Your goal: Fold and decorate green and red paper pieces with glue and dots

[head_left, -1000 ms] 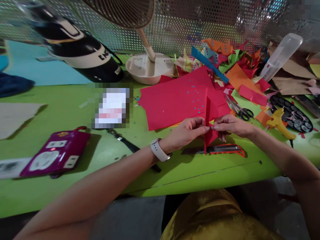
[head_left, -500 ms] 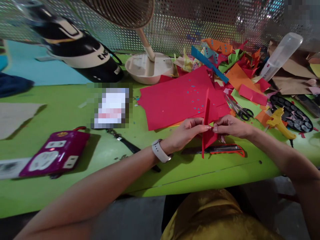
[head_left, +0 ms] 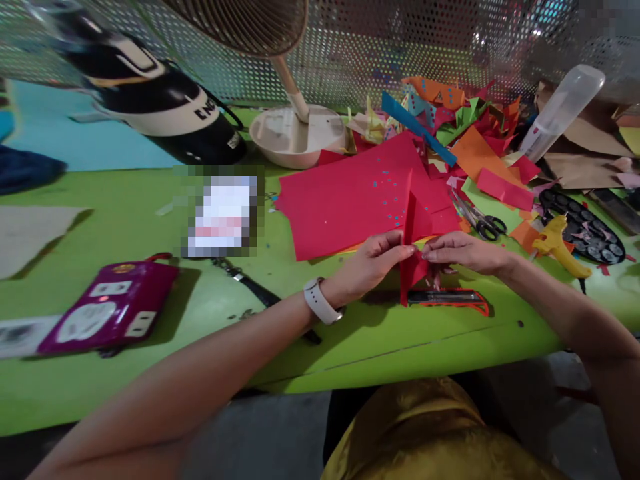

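A folded piece of red paper (head_left: 407,233) stands nearly upright between my hands, above the green table. My left hand (head_left: 376,261), with a white watch on the wrist, pinches it from the left, thumb on the near face. From the right, my right hand (head_left: 457,255) has thumb and fingers pressed together at the paper's right flap; whether something small is between them I cannot make out. Just below lies an orange-and-black box cutter (head_left: 450,298), partly behind the paper. Larger red sheets (head_left: 340,200) with small blue bits lie beyond my hands.
Scissors (head_left: 483,220), a yellow glue gun (head_left: 560,247) and a black palette tray (head_left: 583,227) lie to the right. Colored paper scraps (head_left: 450,113) pile up behind. A fan base (head_left: 300,137), black bottle (head_left: 175,107), phone (head_left: 223,213) and purple pouch (head_left: 113,300) stand or lie leftward.
The red paper has shifted slightly left and up with my left hand, showing more of the box cutter. My right hand has moved slightly left along with it.
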Demonstrator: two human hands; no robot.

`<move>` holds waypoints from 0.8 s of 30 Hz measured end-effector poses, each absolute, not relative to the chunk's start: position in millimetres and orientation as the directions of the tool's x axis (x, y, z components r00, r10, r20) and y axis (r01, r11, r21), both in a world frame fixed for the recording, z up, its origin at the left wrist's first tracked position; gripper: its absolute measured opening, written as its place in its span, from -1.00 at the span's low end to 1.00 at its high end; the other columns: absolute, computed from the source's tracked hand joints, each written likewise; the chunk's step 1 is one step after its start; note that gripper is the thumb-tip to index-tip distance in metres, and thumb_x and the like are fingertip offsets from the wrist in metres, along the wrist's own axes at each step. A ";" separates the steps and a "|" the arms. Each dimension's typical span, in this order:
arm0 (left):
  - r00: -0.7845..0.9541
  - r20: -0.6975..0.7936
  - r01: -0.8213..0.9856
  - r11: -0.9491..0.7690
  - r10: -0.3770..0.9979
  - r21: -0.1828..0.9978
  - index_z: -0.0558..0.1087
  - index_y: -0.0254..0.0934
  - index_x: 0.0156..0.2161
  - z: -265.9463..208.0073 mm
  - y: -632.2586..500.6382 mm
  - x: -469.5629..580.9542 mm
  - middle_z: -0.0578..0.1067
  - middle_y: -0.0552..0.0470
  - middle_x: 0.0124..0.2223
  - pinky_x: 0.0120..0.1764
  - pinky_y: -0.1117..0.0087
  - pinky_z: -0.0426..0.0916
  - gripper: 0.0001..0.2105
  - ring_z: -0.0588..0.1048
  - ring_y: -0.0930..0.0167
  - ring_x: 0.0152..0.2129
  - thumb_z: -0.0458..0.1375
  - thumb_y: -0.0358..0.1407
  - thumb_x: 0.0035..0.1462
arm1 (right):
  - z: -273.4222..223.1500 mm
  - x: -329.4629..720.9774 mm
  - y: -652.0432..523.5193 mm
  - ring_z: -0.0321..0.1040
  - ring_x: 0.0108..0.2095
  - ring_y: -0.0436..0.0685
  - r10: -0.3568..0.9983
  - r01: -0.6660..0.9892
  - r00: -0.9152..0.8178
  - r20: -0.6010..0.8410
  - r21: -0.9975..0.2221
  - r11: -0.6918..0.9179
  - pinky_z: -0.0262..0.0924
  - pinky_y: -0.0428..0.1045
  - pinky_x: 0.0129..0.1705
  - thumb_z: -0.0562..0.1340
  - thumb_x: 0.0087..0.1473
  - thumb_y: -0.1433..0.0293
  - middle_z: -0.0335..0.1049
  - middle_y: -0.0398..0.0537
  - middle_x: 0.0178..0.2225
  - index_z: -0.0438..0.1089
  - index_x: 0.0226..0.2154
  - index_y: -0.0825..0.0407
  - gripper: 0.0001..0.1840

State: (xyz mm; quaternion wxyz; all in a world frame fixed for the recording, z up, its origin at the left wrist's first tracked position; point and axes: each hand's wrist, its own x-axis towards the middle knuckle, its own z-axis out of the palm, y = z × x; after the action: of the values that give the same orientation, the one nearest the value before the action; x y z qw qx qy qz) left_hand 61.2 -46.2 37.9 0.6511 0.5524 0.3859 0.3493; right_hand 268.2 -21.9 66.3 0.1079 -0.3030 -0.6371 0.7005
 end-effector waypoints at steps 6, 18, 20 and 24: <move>0.431 -0.144 -0.065 0.190 0.891 0.980 0.50 -0.30 -0.31 36.6 -43.7 62.9 0.57 0.03 -0.32 -0.17 0.33 0.37 -0.77 0.50 0.42 -0.36 0.24 -0.14 0.05 | 63.0 268.1 -22.2 0.38 -0.52 -0.09 0.552 0.193 -0.792 -0.261 -0.965 -0.179 0.00 -0.13 -0.55 0.25 0.17 0.17 0.49 -0.14 -0.48 0.40 -0.38 0.10 -0.69; 0.495 -0.157 -0.203 0.289 0.854 0.936 0.55 -0.31 -0.22 46.5 -46.1 62.0 0.57 0.03 -0.31 -0.32 0.37 0.45 -0.70 0.47 0.49 -0.52 0.35 -0.17 -0.03 | 59.1 261.2 -26.1 0.28 -0.54 -0.07 0.800 0.207 -0.585 -0.132 -0.978 -0.009 0.19 -0.11 -0.45 0.27 0.11 0.19 0.31 -0.25 -0.59 0.30 -0.47 0.03 -0.71; 0.485 -0.129 -0.194 0.251 0.865 0.948 0.54 -0.31 -0.23 47.1 -45.6 62.1 0.56 0.04 -0.32 -0.30 0.38 0.46 -0.69 0.47 0.49 -0.50 0.37 -0.14 -0.04 | 57.9 260.1 -26.8 0.31 -0.46 -0.05 0.870 0.167 -0.488 -0.065 -0.986 0.020 0.23 -0.09 -0.37 0.32 0.05 0.21 0.36 -0.22 -0.51 0.34 -0.42 0.03 -0.75; 0.487 -0.129 -0.159 0.232 0.864 0.960 0.53 -0.32 -0.22 45.5 -44.6 62.8 0.56 0.04 -0.31 -0.26 0.36 0.46 -0.65 0.49 0.47 -0.46 0.38 -0.11 -0.05 | 53.0 257.5 -28.7 0.36 -0.23 0.03 0.907 0.093 -0.422 -0.010 -0.995 0.032 0.26 -0.01 -0.13 0.32 0.04 0.16 0.47 -0.12 -0.31 0.47 -0.34 0.03 -0.74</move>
State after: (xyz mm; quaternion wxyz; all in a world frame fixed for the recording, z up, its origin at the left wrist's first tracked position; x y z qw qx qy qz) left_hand 62.8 -44.6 45.5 0.7016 0.5011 0.3519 0.3645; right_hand 257.5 -28.7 53.0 0.3579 -0.4014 -0.6228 0.5682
